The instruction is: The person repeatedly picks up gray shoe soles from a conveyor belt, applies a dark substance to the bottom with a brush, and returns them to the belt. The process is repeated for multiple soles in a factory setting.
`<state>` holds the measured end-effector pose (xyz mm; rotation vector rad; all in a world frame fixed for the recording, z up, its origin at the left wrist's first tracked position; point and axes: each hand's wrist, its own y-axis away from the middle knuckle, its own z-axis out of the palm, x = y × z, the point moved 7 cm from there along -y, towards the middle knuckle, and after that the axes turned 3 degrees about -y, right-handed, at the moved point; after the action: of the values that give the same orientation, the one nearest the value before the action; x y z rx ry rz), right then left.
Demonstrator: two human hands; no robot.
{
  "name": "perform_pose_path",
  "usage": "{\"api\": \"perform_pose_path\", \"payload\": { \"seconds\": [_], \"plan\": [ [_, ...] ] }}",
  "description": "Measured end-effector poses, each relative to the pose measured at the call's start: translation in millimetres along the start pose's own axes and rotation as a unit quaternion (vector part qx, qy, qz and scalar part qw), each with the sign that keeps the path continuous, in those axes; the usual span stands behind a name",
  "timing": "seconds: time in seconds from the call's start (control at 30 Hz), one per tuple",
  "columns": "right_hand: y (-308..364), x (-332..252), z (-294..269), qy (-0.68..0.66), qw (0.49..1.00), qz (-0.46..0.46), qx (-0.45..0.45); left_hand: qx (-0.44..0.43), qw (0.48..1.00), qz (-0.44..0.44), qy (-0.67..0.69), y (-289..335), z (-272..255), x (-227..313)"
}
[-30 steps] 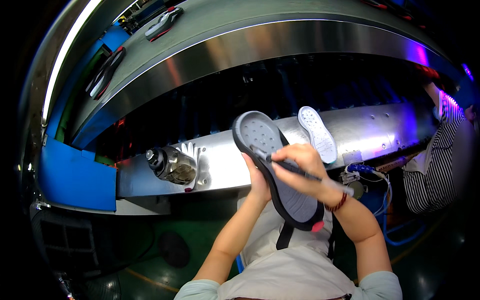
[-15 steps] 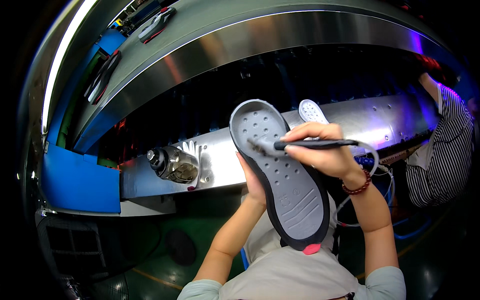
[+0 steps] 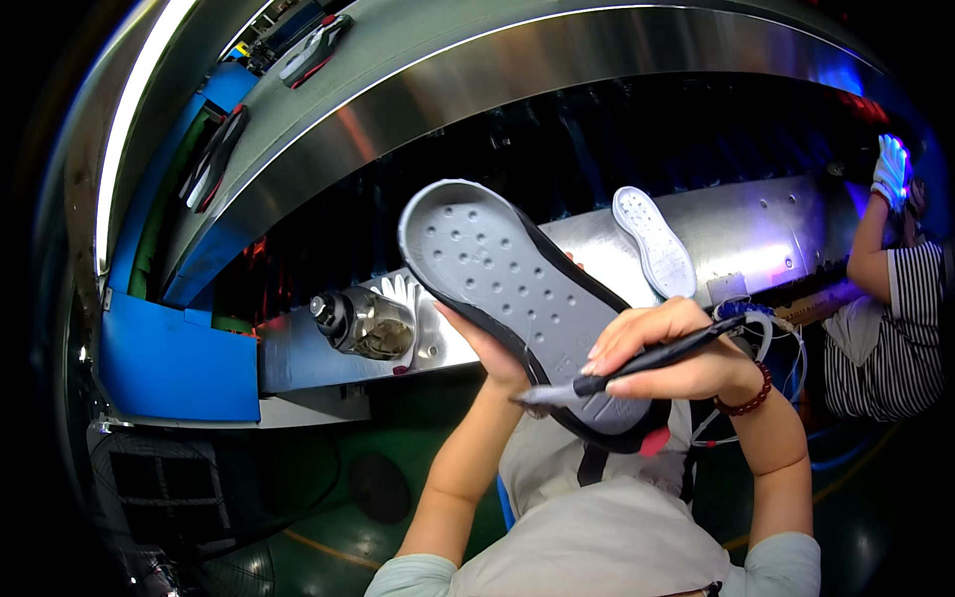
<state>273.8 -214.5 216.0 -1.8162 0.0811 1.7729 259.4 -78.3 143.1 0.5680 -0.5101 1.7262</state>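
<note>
Black-handled brush (image 3: 659,355): gripped pen-fashion by the fingers of the right hand (image 3: 693,350); tip carried from the dimpled middle of the grey shoe sole (image 3: 525,298) to its six-o'clock edge, contact unclear; work judged shifted there. Shoe sole: held at centre, fingers of the left hand (image 3: 500,360) wrapped around its sides; far end swung towards eleven o'clock.

No writing can be read, even on the grey sole (image 3: 527,300).
</note>
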Motion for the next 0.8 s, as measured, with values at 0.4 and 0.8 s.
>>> {"api": "perform_pose_path", "payload": {
  "seconds": [0.4,0.8],
  "plan": [
    [14.7,10.9,-26.8,-0.011,0.984,0.115,0.132,-0.068,0.994,0.073,0.036,-19.3,15.5,26.3],
    [29.0,-0.1,-10.5,0.046,0.999,0.019,0.008,-0.054,0.993,0.102,0.003,-24.1,15.1,45.3]
  ]
}}
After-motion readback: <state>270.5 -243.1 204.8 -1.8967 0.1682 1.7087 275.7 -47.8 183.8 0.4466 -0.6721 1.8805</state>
